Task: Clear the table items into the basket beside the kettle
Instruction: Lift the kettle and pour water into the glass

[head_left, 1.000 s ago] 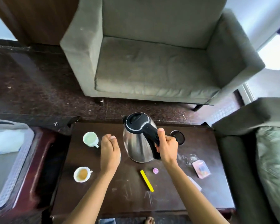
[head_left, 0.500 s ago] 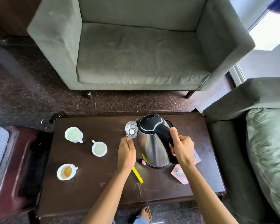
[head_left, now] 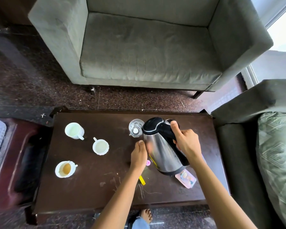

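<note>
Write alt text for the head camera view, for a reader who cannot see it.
A person's right hand grips the black handle of a steel kettle, tilted toward a clear glass on a dark wooden table, while the left hand rests against the kettle's side. Three white cups stand to the left; a grey sofa sits beyond.
</note>
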A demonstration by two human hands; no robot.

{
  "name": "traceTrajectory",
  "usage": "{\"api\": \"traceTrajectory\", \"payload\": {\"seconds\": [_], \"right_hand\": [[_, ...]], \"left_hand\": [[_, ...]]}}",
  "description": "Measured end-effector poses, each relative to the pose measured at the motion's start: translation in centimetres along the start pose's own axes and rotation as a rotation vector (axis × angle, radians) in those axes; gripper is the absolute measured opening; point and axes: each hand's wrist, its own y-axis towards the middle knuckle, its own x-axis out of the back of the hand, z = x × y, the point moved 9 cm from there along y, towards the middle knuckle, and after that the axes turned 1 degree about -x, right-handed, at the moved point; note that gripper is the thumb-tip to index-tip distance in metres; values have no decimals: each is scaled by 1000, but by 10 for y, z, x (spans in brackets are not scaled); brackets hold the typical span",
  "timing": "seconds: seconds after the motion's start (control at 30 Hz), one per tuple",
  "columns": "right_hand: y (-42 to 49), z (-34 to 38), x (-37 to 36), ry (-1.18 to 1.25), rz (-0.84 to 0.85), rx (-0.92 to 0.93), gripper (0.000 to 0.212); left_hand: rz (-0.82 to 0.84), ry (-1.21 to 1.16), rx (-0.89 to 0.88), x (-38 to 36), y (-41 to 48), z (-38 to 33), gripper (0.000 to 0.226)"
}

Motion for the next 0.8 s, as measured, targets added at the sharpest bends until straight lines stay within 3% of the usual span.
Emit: {"api": "traceTrajectory", "payload": {"seconds": [0.13, 0.33, 0.8], "right_hand": [[12, 14, -7, -110, 24, 42, 80], [24, 37, -17, -274, 53, 90, 81], [41, 73, -26, -409, 105, 68, 81]], "left_hand": [[24, -96, 94, -8, 6, 17, 48], [40, -170, 154, -12, 9, 23, 33], [11, -213, 202, -11, 12, 15, 55]]}}
